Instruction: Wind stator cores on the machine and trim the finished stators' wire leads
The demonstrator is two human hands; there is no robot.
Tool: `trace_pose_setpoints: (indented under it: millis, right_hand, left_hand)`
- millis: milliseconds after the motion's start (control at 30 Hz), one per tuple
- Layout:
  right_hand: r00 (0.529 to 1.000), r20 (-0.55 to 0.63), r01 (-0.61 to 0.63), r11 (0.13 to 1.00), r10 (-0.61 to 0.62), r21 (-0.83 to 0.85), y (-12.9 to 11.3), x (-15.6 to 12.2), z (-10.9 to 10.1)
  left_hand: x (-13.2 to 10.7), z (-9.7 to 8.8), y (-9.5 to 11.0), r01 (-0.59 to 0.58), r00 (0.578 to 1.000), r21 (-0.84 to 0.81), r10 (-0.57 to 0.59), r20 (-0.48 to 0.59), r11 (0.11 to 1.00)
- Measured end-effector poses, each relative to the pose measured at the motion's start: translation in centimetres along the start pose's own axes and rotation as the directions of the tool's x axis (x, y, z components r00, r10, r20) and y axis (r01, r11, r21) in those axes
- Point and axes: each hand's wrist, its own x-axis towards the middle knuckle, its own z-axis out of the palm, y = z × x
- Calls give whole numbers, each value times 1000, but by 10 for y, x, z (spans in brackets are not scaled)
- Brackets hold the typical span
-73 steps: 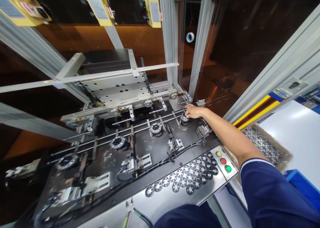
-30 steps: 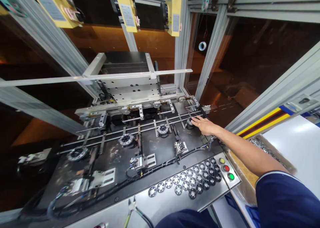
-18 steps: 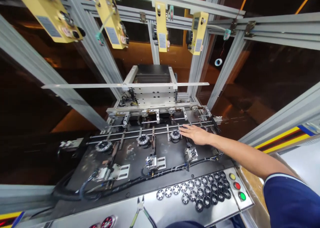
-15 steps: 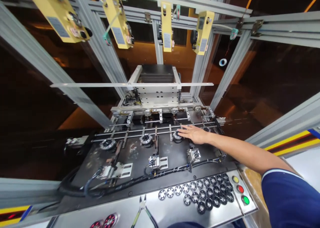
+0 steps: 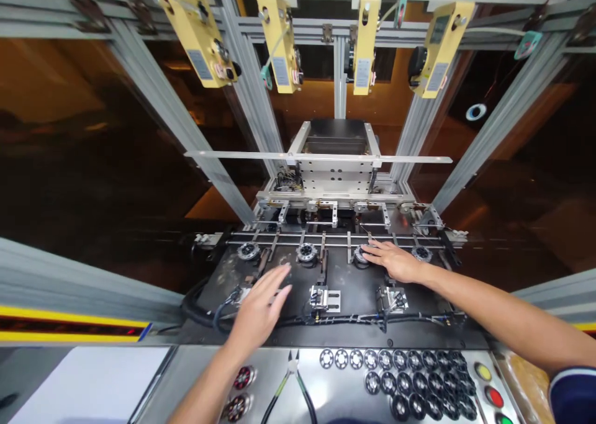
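The round disc (image 5: 358, 254) lay partly beneath your right hand (image 5: 395, 262), its grip spread, and farther from your left hand (image 5: 261, 306), also spread.

"What is the silver table (image 5: 338, 396) carrying?"

"Black spoked discs (image 5: 404, 383) are lying in rows toward the right, crowding together at the right end. Pliers (image 5: 293, 365) are resting left of them, tips pointing rearward."

"And what is sitting left of the pliers?"

"Two round, dark reddish parts (image 5: 243, 378) are sitting there, one nearer the front."

"What is the black plate (image 5: 347, 279) behind bearing?"

"Four round fixtures (image 5: 307, 252) are standing in line, cables (image 5: 361, 318) running in front of them."
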Motion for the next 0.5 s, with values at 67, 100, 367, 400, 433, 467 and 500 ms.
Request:
trace_pose_setpoints:
  millis: [67,100,367,400,433,467,500]
  right_hand:
    - [1000,-16,1,1000,-1,-3,1,0,2]
    - [1000,-23,3,1000,-3,-4,2,0,3]
    - [995,-88,38,997,-44,-68,-1,4,4]
    - [994,-99,44,996,-52,-84,-3,7,3]
    - [992,-111,49,994,-60,-101,-5,10,0]
    - [990,-127,50,992,-65,-117,-8,12,-4]
    - [987,-149,45,990,-65,-134,-11,13,-10]
  left_hand:
    - [43,25,-8,-68,993,43,64,98,997]
    - [56,37,-12,-84,988,67,74,137,994]
    - [59,66,-24,-122,953,209,56,296,970]
    - [60,64,-23,-132,949,218,59,310,967]
    - [62,63,-21,-141,944,224,63,324,964]
    - [64,60,-19,-151,940,227,69,335,962]
    - [67,57,-18,-161,937,228,76,342,960]
